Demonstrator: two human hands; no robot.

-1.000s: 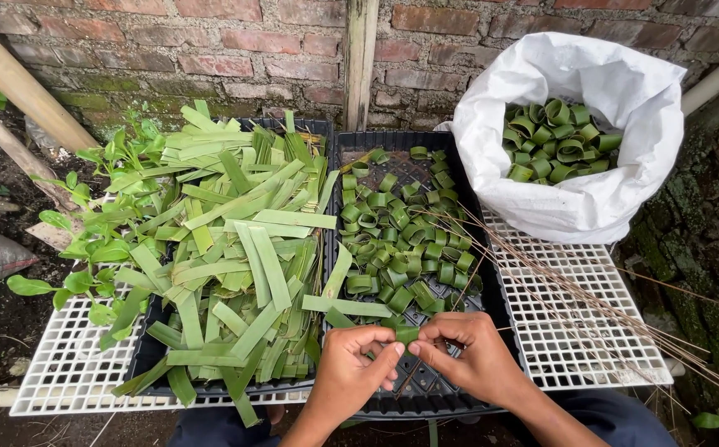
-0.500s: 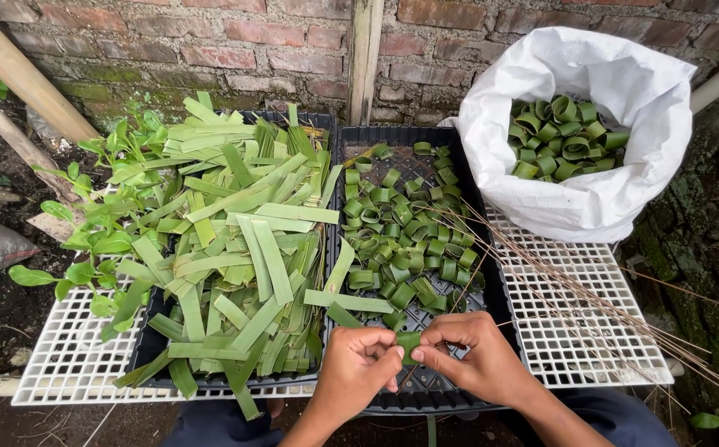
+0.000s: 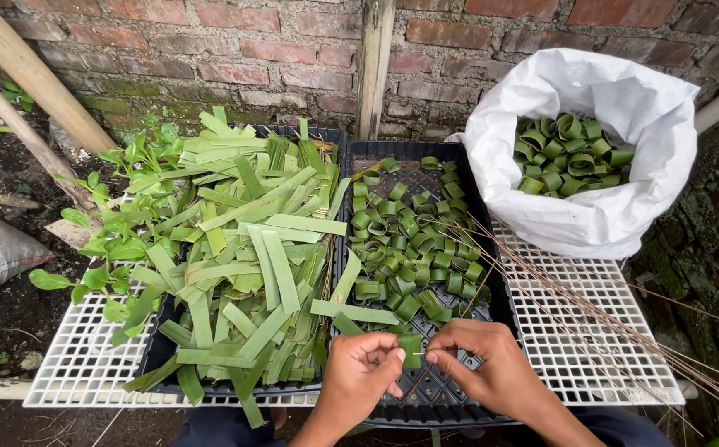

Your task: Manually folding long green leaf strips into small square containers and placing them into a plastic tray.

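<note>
My left hand (image 3: 363, 372) and my right hand (image 3: 487, 364) meet low in the middle of the view, over the near edge of the right black tray (image 3: 492, 281). Together they pinch a small rolled green leaf strip (image 3: 411, 351), and a thin stick (image 3: 422, 354) crosses it between my fingertips. Behind my hands the right tray holds several rolled leaf rings (image 3: 409, 248). The left black tray (image 3: 159, 354) is piled with flat cut green leaf strips (image 3: 252, 240).
A white sack (image 3: 616, 207) of rolled leaf rings stands at the back right. Thin brown sticks (image 3: 591, 314) lie across the white grid rack (image 3: 599, 364). Leafy plants (image 3: 115, 248) grow at the left. A brick wall (image 3: 293, 50) and wooden poles (image 3: 28, 70) stand behind.
The view has tilted slightly. My hands stay in the same place over the tray's near edge, still working the small leaf strip between the fingertips.
</note>
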